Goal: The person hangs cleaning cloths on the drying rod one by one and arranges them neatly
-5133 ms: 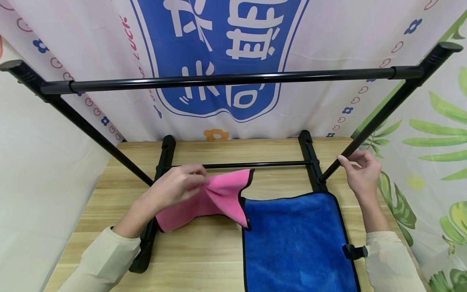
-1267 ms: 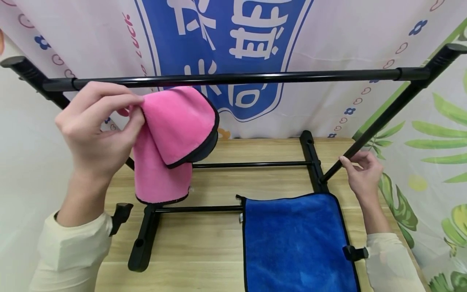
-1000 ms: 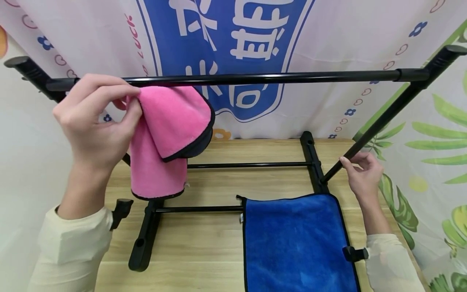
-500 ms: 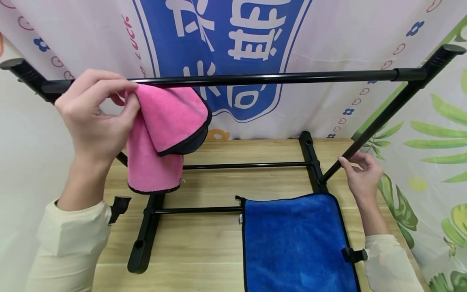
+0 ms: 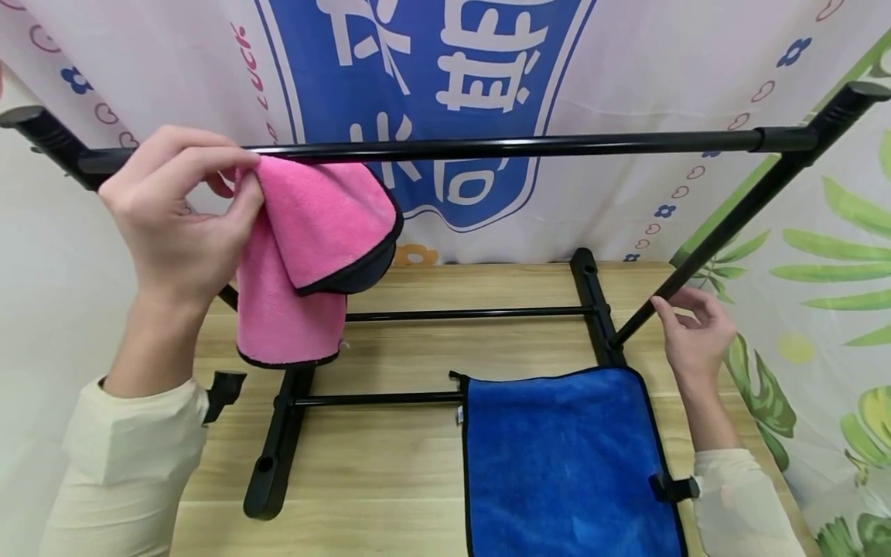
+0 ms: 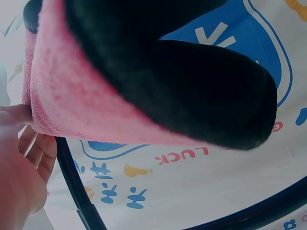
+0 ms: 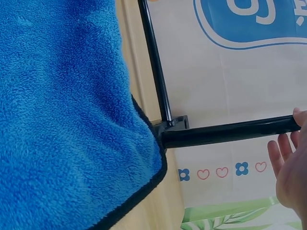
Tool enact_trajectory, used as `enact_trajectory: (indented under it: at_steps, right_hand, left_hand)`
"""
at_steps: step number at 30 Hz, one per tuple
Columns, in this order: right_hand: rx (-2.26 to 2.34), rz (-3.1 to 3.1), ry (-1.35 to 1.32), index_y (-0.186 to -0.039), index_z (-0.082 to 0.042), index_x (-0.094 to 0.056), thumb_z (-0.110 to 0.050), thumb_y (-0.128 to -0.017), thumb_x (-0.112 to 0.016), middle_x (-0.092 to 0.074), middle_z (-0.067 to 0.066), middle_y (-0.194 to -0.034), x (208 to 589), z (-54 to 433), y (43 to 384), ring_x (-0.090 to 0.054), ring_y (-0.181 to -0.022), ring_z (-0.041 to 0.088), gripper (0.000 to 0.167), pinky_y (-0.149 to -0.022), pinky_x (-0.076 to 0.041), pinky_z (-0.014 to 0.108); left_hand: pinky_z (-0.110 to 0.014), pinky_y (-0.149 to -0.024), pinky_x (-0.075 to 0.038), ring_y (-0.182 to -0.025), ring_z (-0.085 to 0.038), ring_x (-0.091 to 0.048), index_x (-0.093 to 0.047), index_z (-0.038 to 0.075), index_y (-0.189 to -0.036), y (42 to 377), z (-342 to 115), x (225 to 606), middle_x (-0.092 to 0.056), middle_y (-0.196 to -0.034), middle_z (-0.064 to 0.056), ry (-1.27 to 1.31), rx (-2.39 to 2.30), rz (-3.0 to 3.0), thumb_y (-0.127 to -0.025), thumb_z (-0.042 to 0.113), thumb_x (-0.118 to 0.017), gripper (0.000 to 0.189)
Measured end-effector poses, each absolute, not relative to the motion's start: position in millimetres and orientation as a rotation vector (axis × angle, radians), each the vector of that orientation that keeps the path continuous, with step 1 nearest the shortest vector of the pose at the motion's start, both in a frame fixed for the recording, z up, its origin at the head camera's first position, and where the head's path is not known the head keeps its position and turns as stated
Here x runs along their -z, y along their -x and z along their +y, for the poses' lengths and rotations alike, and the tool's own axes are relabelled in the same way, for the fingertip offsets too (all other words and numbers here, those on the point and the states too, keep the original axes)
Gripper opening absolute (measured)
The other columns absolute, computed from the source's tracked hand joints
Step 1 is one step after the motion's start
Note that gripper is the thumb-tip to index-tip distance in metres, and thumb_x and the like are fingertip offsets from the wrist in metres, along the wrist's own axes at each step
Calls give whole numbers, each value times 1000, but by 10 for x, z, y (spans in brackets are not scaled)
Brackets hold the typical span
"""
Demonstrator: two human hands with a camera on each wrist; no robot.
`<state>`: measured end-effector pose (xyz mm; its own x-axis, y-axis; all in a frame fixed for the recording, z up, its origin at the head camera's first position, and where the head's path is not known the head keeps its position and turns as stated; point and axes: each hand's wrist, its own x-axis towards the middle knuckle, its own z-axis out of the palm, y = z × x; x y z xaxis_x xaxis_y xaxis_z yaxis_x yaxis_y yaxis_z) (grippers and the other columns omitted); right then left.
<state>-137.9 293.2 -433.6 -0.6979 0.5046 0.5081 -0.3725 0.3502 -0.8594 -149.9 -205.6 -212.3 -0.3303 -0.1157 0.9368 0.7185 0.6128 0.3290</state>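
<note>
In the head view a pink towel with black edging and a dark underside hangs folded from my left hand, which pinches its upper left corner. The towel's top lies just below the upper bar of a black rack; whether it touches the bar I cannot tell. In the left wrist view the towel and its dark side fill much of the picture. My right hand pinches the rack's right post low down, thumb on one side and fingers on the other, as the right wrist view also shows.
A blue towel with black edging lies over the right part of the rack's front lower bar. The rack's feet stand on a wooden table. Behind hangs a printed curtain; a leaf-patterned one is at right.
My left hand has raised the pink towel from the low bars to the upper bar, then moved it slightly left and up. My right hand has stayed at the post.
</note>
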Motion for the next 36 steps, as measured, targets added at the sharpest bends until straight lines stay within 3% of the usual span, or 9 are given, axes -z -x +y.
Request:
enact_trajectory:
  at_steps: [6, 16, 28, 31, 36]
  right_hand:
    - [-1411, -1744, 76, -102, 22, -66, 12, -80, -79, -71, -8, -90, 4244, 2885, 1340, -68, -79, 2, 28, -67, -53, 10]
    - [-1357, -1742, -206, -94, 23, -65, 14, -79, -77, -70, -7, -89, 3993, 2577, 1308, -67, -77, 4, 21, -68, -53, 14]
    - [-1512, -1828, -492, -97, 17, -68, 20, -77, -75, -71, -8, -89, 3695, 1989, 1371, -67, -77, 4, 21, -69, -55, 14]
    - [-1567, -1868, -564, -100, 15, -68, 19, -79, -74, -71, -2, -88, 3670, 1826, 1404, -67, -77, 4, 22, -68, -54, 15]
    - [-1634, -1933, -686, -103, 14, -69, 17, -81, -75, -72, 18, -89, 3625, 1537, 1462, -69, -82, 5, 23, -67, -56, 17]
  left_hand:
    - [-15, -73, -46, -74, -5, -55, -79, -6, -81, 1491, -2059, 2118, -70, -79, -23, 500, 910, -1717, -87, 4, -71, 14]
    - [-16, -72, -46, -74, -6, -56, -78, -6, -80, 1479, -2074, 2093, -70, -79, -23, 513, 914, -1712, -87, 4, -72, 14]
    - [-16, -73, -47, -73, -9, -57, -79, -6, -79, 1475, -2067, 2037, -71, -79, -22, 507, 910, -1691, -86, 4, -72, 13]
    - [-16, -73, -47, -74, -10, -57, -78, -6, -80, 1485, -2074, 2027, -71, -79, -22, 513, 904, -1703, -87, 4, -72, 14]
    - [-16, -73, -47, -76, -6, -57, -79, -6, -82, 1491, -2086, 2022, -71, -80, -22, 518, 906, -1714, -88, 4, -72, 14]
